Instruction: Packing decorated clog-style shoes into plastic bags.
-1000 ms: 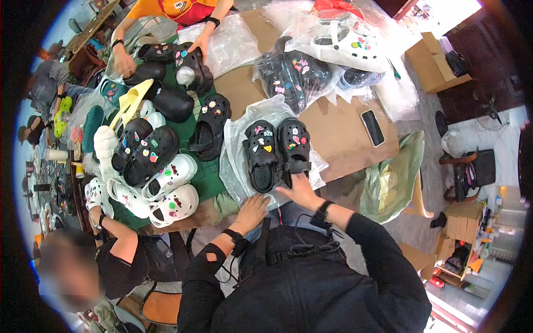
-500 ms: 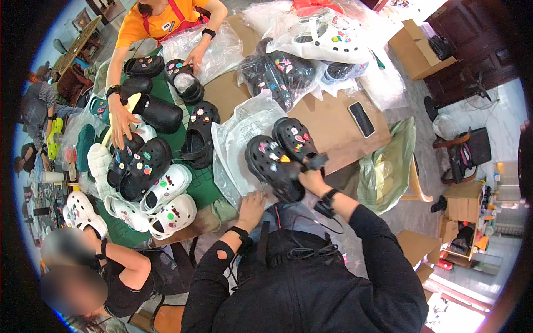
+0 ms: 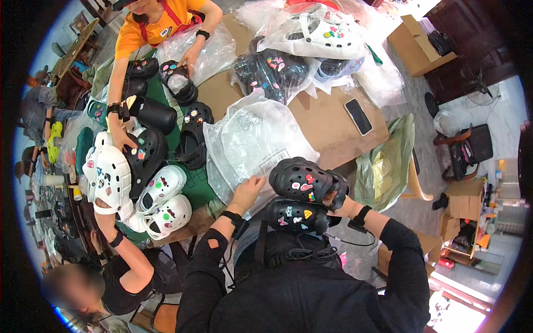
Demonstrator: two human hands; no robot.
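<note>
A pair of black clogs (image 3: 301, 183) with colourful charms hangs near the table's front edge, toes pointing left. My right hand (image 3: 345, 206) is closed around their heel ends and straps. A clear plastic bag (image 3: 255, 130) with printing lies flat on the table just beyond the clogs. At the bag's near edge, my left hand (image 3: 248, 193) has its fingers curled together, seemingly pinching the plastic. The clogs sit just right of that hand, apart from it.
Across the table a person in an orange shirt handles black clogs (image 3: 147, 158). A person at lower left holds a white clog (image 3: 105, 172). A phone (image 3: 358, 116) lies on cardboard at right, beside a greenish sack (image 3: 388, 166). Bagged clogs (image 3: 316, 33) stand at the back.
My right hand has drawn the black clogs off the bag, toward me and to the right, turning their toes left. My left hand has risen slightly and its fingers have curled.
</note>
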